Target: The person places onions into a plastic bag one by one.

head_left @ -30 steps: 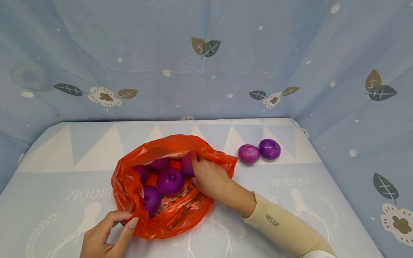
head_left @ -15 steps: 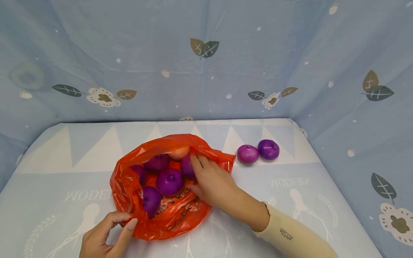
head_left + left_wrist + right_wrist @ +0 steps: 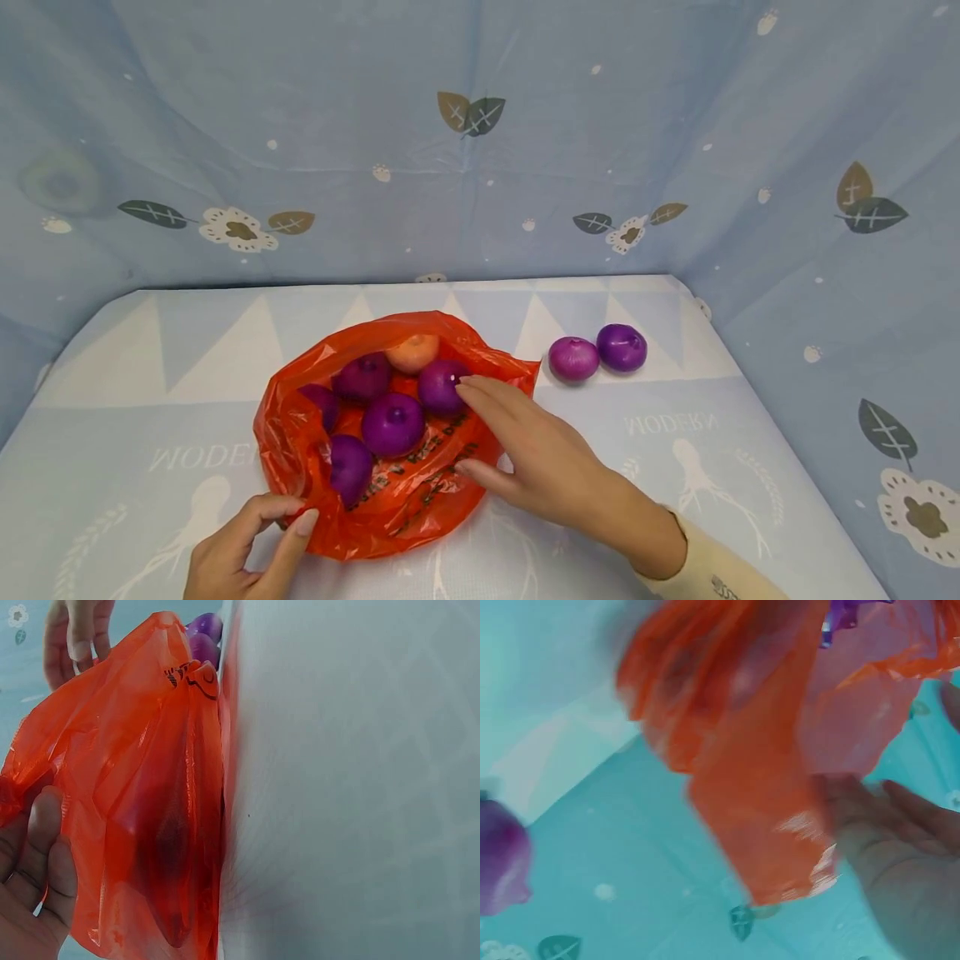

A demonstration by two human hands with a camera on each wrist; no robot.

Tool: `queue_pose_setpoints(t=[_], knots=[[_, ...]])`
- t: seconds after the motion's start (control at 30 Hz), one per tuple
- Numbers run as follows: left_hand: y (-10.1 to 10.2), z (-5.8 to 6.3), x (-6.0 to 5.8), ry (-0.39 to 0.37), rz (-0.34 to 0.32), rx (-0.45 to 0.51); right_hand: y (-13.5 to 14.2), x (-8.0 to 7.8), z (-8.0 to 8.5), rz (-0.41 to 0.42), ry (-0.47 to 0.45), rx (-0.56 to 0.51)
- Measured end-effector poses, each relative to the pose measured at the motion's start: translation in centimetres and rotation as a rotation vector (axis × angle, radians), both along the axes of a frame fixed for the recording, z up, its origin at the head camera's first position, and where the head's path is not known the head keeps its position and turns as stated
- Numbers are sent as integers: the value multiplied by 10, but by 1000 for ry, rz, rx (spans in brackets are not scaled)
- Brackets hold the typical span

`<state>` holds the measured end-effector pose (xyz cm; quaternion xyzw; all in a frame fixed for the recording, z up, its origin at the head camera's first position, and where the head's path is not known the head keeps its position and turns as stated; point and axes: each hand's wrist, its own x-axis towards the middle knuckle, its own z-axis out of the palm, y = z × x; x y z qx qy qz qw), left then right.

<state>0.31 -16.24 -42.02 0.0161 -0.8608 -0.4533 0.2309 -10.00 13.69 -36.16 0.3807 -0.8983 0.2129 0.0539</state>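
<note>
A red plastic bag (image 3: 442, 508) lies with its mouth spread wide, black lettering showing inside. Several purple onions (image 3: 393, 424) sit in it, with one round, pale orange thing (image 3: 414, 353) at the back. Thumb and forefinger of my left hand (image 3: 243, 550) pinch the bag's near left rim. Over the right side of the mouth is my right hand (image 3: 540, 454), fingers extended and holding nothing, fingertips right at the rightmost onion (image 3: 442, 387) in the bag. The left wrist view shows the outside of the bag (image 3: 112, 787) beside the left hand (image 3: 34, 870).
Two purple onions, a lighter one (image 3: 573, 359) and a darker one (image 3: 622, 347), sit side by side right of the bag. The table (image 3: 720, 483) has a pale patterned cover. A blue printed curtain (image 3: 337, 108) hangs behind and at the sides.
My right hand has drawn back from inside the bag toward the lower right, its fingers straightening. The pale orange thing at the back has come into sight. My left hand keeps its pinch.
</note>
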Motion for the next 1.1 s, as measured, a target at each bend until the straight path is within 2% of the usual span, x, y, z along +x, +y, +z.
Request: queue_pose_setpoints(t=[0.2, 0.33, 0.43, 0.53, 0.7, 0.83, 1.1], knots=[[0, 0, 0, -9, 7, -7, 21, 2, -1, 81, 147, -201], [0, 0, 1, -5, 3, -10, 35, 3, 0, 75, 162, -307], [0, 0, 1, -7, 6, -14, 46, 2, -1, 39, 181, -339], [0, 1, 1, -13, 11, -16, 58, 0, -3, -28, 194, -336], [0, 1, 1, -8, 8, -13, 79, -7, -7, -169, 156, -278], [0, 1, 1, -7, 11, -13, 94, -18, -11, -262, 145, -194], [0, 2, 2, -25, 13, -23, 131, -44, -30, -378, 65, -79]])
